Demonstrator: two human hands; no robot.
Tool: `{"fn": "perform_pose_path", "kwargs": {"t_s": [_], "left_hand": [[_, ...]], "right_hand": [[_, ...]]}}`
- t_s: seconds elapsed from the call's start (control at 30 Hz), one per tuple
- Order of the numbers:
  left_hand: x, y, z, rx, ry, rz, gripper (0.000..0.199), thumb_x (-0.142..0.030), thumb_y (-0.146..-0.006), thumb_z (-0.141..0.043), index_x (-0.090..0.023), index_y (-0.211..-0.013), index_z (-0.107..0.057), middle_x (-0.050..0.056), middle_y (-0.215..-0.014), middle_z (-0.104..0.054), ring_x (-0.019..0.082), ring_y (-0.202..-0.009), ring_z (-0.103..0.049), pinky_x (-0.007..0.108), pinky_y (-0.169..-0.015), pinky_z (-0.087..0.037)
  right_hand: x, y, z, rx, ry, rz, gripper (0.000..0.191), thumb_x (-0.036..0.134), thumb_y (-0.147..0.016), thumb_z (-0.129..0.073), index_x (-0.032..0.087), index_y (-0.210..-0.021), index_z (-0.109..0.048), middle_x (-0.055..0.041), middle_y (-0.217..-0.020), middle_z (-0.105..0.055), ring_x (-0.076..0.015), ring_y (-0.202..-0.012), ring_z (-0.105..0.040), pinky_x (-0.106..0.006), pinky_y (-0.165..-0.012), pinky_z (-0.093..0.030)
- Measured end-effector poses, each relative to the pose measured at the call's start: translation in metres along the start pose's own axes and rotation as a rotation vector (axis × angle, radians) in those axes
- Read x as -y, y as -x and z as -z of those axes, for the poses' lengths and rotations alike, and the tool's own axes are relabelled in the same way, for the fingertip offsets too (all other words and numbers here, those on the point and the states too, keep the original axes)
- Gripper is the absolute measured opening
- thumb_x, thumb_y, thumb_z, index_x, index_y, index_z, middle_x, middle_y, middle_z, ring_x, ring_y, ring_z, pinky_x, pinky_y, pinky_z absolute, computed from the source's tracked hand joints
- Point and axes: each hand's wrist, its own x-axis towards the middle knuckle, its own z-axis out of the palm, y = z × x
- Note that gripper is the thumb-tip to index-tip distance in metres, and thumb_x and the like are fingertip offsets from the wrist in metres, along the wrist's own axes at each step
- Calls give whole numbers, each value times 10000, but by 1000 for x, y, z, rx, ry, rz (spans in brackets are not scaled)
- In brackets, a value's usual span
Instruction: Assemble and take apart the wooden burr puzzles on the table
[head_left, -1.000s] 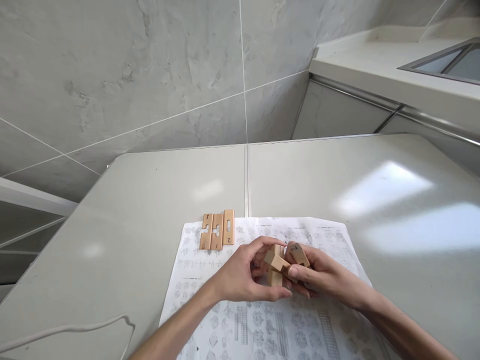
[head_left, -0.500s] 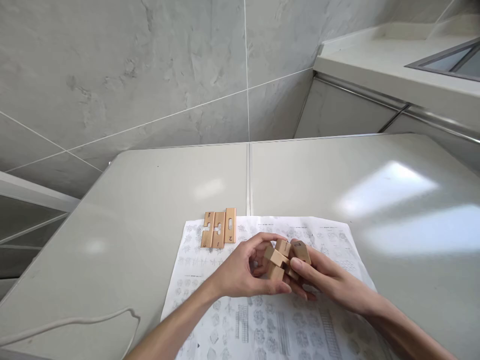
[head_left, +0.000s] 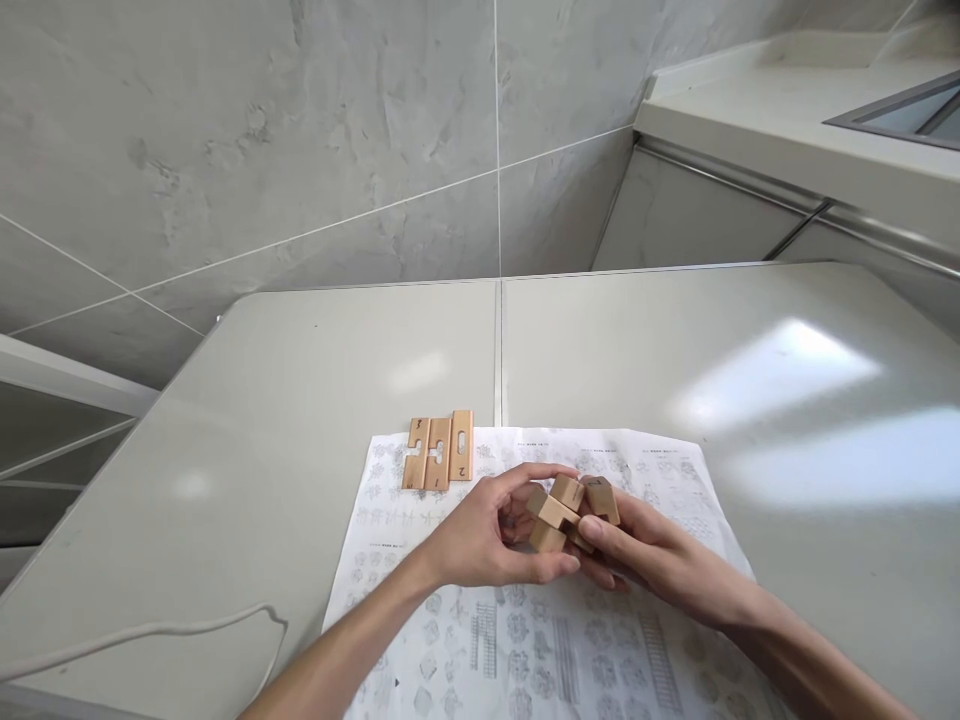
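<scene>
Between my two hands is a wooden interlocking puzzle [head_left: 556, 512], made of several notched blocks fitted across one another. My left hand [head_left: 491, 530] curls round its left side, index finger over the top and thumb along the bottom. On the other side my right hand [head_left: 645, 545] grips the puzzle, thumb pressed on its front. A block with a dark mark [head_left: 602, 498] sticks out at the upper right, by the right index finger. The undersides and some fingertips are hidden. Up and to the left, flat wooden pieces [head_left: 439, 452] with slots and numbers lie side by side.
Under my hands a large white sheet [head_left: 420, 610] with printed puzzle drawings covers part of the pale table [head_left: 300, 400]. A white cable [head_left: 187, 628] runs along the lower left. Grey tiled wall stands behind the table, with a pale counter [head_left: 750, 120] at upper right.
The hands keep hold of the puzzle in nearly the same pose. The marked block on the right has turned slightly. The whole view has shifted a little.
</scene>
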Motion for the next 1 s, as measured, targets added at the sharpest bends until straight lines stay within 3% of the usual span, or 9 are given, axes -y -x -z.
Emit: {"fn": "perform_pose_path", "kwargs": {"t_s": [0.17, 0.3, 0.6, 0.83, 1.0], "left_hand": [[-3, 1, -3, -45, -19, 52, 808, -322, -795, -921, -330, -1524, -571, 34, -1012, -722, 191, -879, -705, 352, -828, -590], [-3, 2, -5, -62, 16, 44, 798, -328, -832, -897, -358, -1546, -541, 28, -1022, -700, 203, -948, -701, 365, -882, -584], [2, 1, -6, -137, -68, -99, 561, -407, -968, -776, -306, -1475, -557, 4, -897, -663, 157, -810, -639, 304, -773, -522], [7, -1, -8, -91, 49, -199, 489, -375, -1039, -697, -262, -1476, -509, 16, -841, -723, 176, -806, -736, 348, -834, -570], [5, -2, -8, -85, 53, -214, 490, -385, -1038, -702, -244, -1467, -511, 28, -834, -754, 193, -803, -763, 359, -826, -573]], "right_hand": [[-7, 1, -2, -139, 166, -34, 491, 655, -1091, -503, 214, -875, -523, -5, -824, -528, -150, -719, -450, -304, -663, -380], [-4, 1, -4, -129, 140, -19, 493, 658, -1093, -492, 217, -874, -526, -5, -806, -543, -151, -705, -470, -305, -659, -400], [0, -1, -8, -127, -24, 28, 402, 607, -1112, -499, 223, -998, -538, 4, -760, -567, -148, -664, -452, -304, -642, -401], [1, -3, -12, -118, -137, 29, 422, 604, -1116, -493, 207, -994, -570, 16, -722, -554, -128, -623, -451, -278, -625, -410], [1, -4, -13, -114, -100, 47, 446, 591, -1113, -510, 192, -939, -607, 34, -668, -505, -119, -588, -412, -274, -611, -388]]}}
